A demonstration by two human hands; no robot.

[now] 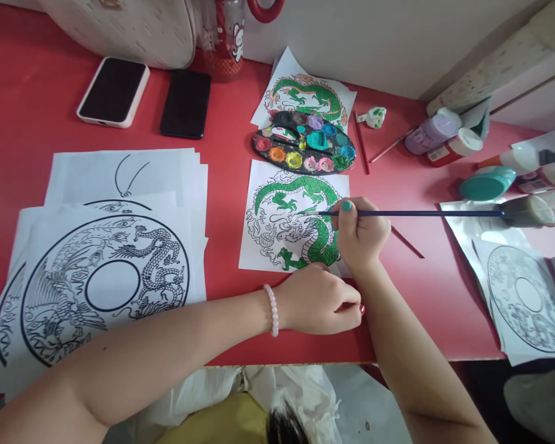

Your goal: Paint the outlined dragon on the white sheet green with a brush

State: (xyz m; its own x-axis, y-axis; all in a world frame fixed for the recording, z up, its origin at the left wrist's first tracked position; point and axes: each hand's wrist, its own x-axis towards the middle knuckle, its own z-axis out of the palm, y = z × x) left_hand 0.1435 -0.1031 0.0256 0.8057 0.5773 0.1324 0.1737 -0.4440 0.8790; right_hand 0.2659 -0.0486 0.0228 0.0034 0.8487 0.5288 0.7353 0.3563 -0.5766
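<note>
A paintbrush (411, 213) with a long blue handle lies level in my right hand (361, 234), pinched by closed fingers. Its tip is over the dragon drawing (259, 246), near the dragon's head; whether it touches the paper I cannot tell. Green fills much of the dragon's body, while the head and surrounding swirls are white with black lines. My left hand (321, 299) rests at the sheet's lower edge, its fingers curled with nothing visible in them. Just above the sheet sits a black paint palette (268, 157) with several coloured wells, partly over another painted dragon sheet (284, 68).
Line-art sheets (113, 246) are stacked at left, with more sheets (530, 296) at right. Two phones (113, 92) lie near a pale bag (129, 28) and a bottle (224, 43). Paint bottles (432, 131), a crumpled tissue (372, 117) and thin red sticks (361, 142) are at right.
</note>
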